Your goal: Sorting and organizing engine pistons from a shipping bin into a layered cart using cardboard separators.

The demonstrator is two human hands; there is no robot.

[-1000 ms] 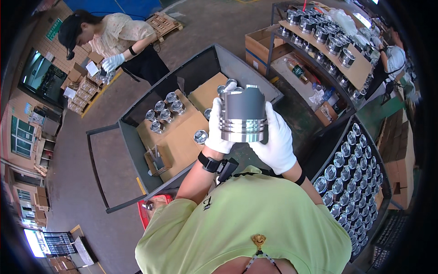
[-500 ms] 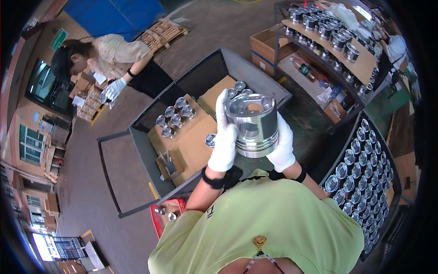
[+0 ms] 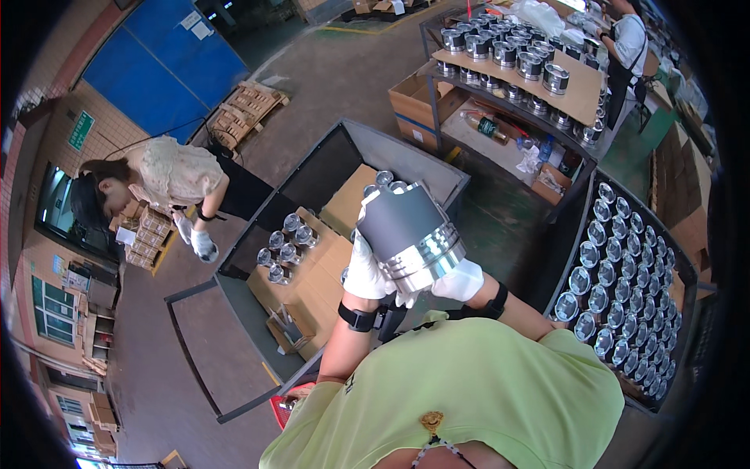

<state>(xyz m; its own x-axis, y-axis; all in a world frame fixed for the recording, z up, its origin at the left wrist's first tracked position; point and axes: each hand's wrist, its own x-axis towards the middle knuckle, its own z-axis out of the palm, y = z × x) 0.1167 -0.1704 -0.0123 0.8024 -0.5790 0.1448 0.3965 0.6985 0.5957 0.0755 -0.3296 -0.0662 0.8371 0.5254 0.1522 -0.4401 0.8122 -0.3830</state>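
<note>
Between my two white-gloved hands is a large engine piston (image 3: 406,227), tilted over, its dark grey coated skirt turned up and its shiny ring grooves toward the lower right. My left hand (image 3: 366,270) wraps around the piston's left and lower side. My right hand (image 3: 459,281) closes against its lower right end; most of those fingers are behind the metal. Beyond the piston stands a grey metal bin (image 3: 250,328) lined with cardboard (image 3: 308,273), where several smaller-looking pistons (image 3: 289,244) stand in a group.
To the right, a dark crate (image 3: 574,258) holds rows of pistons (image 3: 617,289). A rack (image 3: 437,102) at the back right carries more pistons on cardboard. At the left, a co-worker (image 3: 168,184) in white gloves holds a piston. A wooden pallet (image 3: 246,113) lies behind.
The piston has been turned from upright to tilted, now showing its dark skirt. My right hand has shifted lower onto its end. The co-worker's hands have come lower in the picture.
</note>
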